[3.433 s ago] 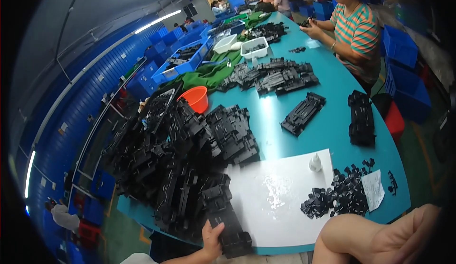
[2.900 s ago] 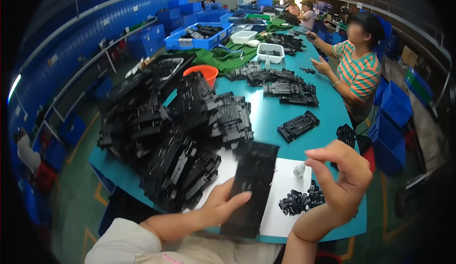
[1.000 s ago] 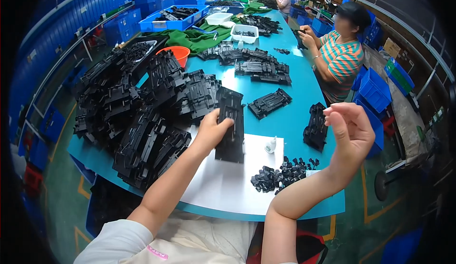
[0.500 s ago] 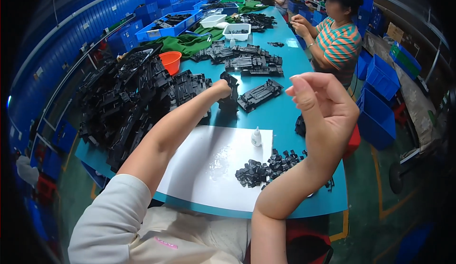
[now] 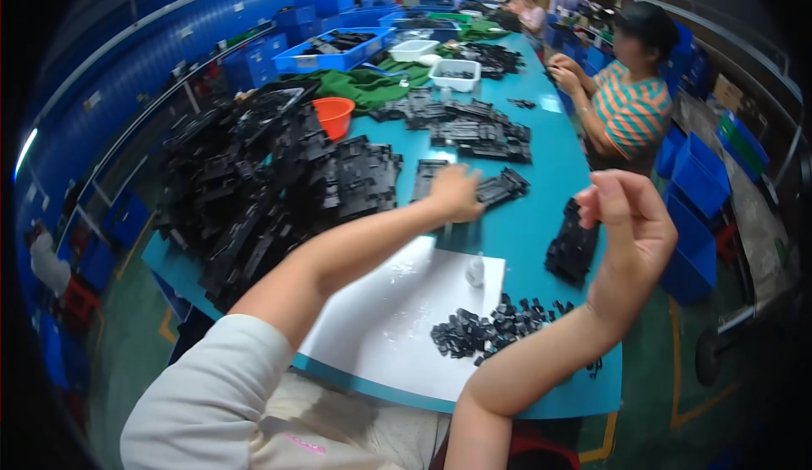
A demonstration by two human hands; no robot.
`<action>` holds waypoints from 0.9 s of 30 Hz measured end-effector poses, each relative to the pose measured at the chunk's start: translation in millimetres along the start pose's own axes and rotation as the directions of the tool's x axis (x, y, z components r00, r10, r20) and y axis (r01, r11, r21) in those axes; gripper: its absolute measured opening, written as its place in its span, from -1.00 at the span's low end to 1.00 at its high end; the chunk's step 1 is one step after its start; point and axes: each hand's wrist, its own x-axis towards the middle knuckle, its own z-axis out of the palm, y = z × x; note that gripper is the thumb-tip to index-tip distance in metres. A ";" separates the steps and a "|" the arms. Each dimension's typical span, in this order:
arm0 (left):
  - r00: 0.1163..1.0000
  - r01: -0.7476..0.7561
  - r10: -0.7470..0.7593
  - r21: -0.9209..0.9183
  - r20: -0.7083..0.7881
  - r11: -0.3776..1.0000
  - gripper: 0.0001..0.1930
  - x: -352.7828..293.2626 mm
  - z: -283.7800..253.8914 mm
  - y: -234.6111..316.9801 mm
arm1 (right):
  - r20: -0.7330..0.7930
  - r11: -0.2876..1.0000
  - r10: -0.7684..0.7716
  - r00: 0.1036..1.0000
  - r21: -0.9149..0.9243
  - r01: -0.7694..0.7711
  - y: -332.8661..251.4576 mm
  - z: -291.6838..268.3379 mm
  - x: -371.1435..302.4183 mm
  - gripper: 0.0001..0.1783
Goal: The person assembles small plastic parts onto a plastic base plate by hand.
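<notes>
1. Here, the left hand is stretched out at twelve o'clock over the teal table, fingers spread flat on a flat black plastic panel lying there.
2. The right hand is raised at three o'clock, fingers loosely curled; whether anything is pinched cannot be told.
3. A heap of small black plastic clips is seen at five o'clock, beside a white sheet.
4. A large pile of black moulded frames is stacked at ten o'clock.
5. A person in a striped shirt is seated at two o'clock.
</notes>
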 end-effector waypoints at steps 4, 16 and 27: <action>0.896 0.199 -0.126 -0.131 0.425 0.971 -0.14 31.2 7.0 34.3 | -0.002 0.995 -0.001 1.000 -0.097 0.000 0.0 -3.3 -0.8 -0.89; 0.856 0.057 -0.308 -0.517 -0.414 0.854 -0.05 -6.8 -46.2 49.5 | 0.010 0.996 0.017 1.000 -0.093 -0.016 9.9 19.4 2.2 -0.81; 0.825 -0.275 -0.134 -0.597 -0.549 0.754 0.10 -109.9 -159.8 34.9 | 0.142 0.982 0.163 0.976 0.073 -0.175 27.9 63.7 0.0 -0.24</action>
